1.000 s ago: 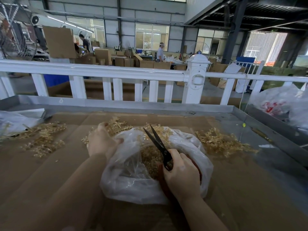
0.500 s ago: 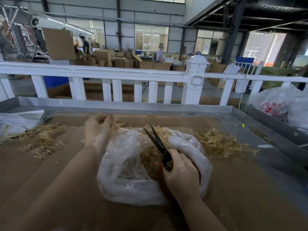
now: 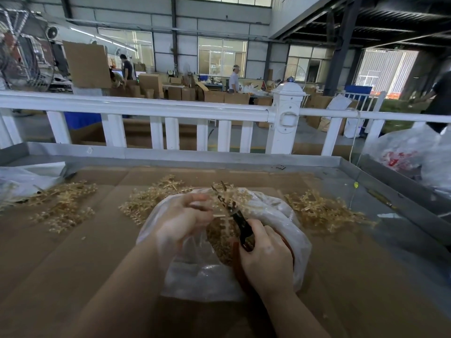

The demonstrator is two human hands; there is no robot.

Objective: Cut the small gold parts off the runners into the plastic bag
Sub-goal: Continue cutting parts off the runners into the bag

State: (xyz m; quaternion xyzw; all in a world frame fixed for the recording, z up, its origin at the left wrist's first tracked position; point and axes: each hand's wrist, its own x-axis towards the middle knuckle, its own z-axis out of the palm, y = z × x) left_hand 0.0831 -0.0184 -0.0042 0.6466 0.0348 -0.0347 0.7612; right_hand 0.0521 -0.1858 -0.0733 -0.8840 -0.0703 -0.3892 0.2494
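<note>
A clear plastic bag point(image 3: 200, 276) lies open in the middle of the cardboard-covered table, with loose small gold parts point(image 3: 219, 242) heaped inside. My left hand point(image 3: 180, 218) pinches a gold runner point(image 3: 228, 206) over the bag's mouth. My right hand point(image 3: 266, 257) grips the handles of dark scissors point(image 3: 240, 222), whose blades reach up into the runner's branches. Piles of gold runners lie behind the bag point(image 3: 151, 196), at the left point(image 3: 61, 206) and at the right point(image 3: 322, 211).
The table has a raised grey metal rim point(image 3: 170, 154) and a white fence point(image 3: 146, 108) behind it. A white bag point(image 3: 22, 176) lies at the left edge, a large printed plastic bag point(image 3: 415, 154) at the right. People and cardboard boxes stand far back.
My left hand reached to the pile behind the bag, then came back with a gold runner held over the bag's mouth. The scissors now meet that runner.
</note>
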